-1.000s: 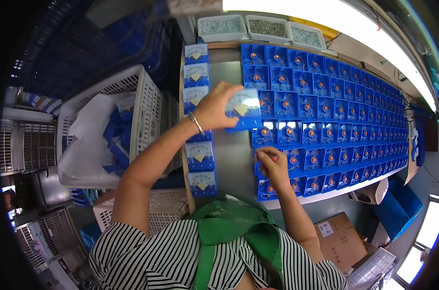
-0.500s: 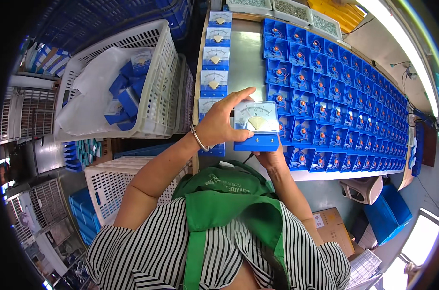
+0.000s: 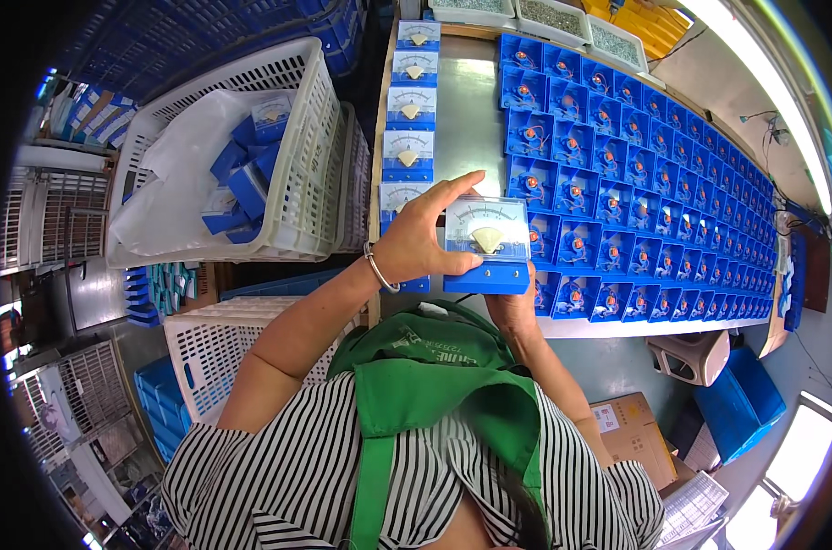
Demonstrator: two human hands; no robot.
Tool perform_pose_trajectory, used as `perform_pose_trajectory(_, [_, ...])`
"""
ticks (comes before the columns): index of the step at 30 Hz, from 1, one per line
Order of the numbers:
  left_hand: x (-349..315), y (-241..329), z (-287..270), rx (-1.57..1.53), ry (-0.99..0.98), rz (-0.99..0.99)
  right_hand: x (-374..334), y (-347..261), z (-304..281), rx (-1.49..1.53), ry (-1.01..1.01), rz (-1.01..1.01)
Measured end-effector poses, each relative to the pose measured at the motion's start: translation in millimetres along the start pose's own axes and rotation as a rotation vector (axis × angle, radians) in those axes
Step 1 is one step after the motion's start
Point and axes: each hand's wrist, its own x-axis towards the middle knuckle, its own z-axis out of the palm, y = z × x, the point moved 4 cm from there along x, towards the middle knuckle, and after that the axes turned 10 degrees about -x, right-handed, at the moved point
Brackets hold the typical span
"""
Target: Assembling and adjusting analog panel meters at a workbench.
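A blue panel meter (image 3: 486,244) with a clear front and white dial is held up close to me above the table's near edge. My left hand (image 3: 418,238) grips its left side and top. From underneath, my right hand (image 3: 512,302) supports the blue base, mostly hidden by the meter. A column of finished meters (image 3: 408,110) lies face up along the table's left side. To the right, many open blue meter housings (image 3: 636,156) with orange parts inside fill the steel table (image 3: 466,101) in rows.
A white plastic basket (image 3: 297,165) at the left holds a plastic bag with blue meters. Another white basket (image 3: 214,339) stands lower down. Trays of small parts (image 3: 553,16) sit at the table's far end. Cardboard box (image 3: 631,431) and blue bins lie on the floor at right.
My left hand lifted the meter from the table rows and brought it toward me; my right hand left the housings and moved under the meter. My view has tilted closer over the table edge.
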Motion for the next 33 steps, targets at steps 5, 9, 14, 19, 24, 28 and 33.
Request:
perform_pose_trajectory(5, [-1.5,2.1,1.8,-0.002,0.020,-0.003,-2.8,1.0,-5.8,-0.110,0.020,-0.069])
perform_pose_trajectory(9, [-1.7,3.8,1.5,-0.005,0.029,0.014,-3.7,-1.5,-6.2,-0.178,0.029,-0.168])
perform_pose_trajectory(14, [-2.3,3.0,2.3,-0.002,0.038,0.004,-4.3,-2.4,-9.3,-0.408,0.085,-0.237])
perform_pose_trajectory(19, [-2.9,0.8,1.0,0.017,0.025,0.044,-1.5,2.4,-16.8,-0.309,0.019,-0.031])
perform_pose_trajectory(24, [-7.8,-7.4,-15.0,0.193,0.025,0.120,15.8,-46.4,-34.0,-0.926,0.090,-0.267])
perform_pose_trajectory(28, [-14.6,-25.0,-14.3,0.356,0.030,0.084,-0.9,-100.2,4.7,-0.602,0.025,-0.421])
perform_pose_trajectory(33, [-17.3,-22.0,-3.6,0.326,0.013,0.131,-20.9,-102.1,48.6,-0.504,-0.262,-0.591])
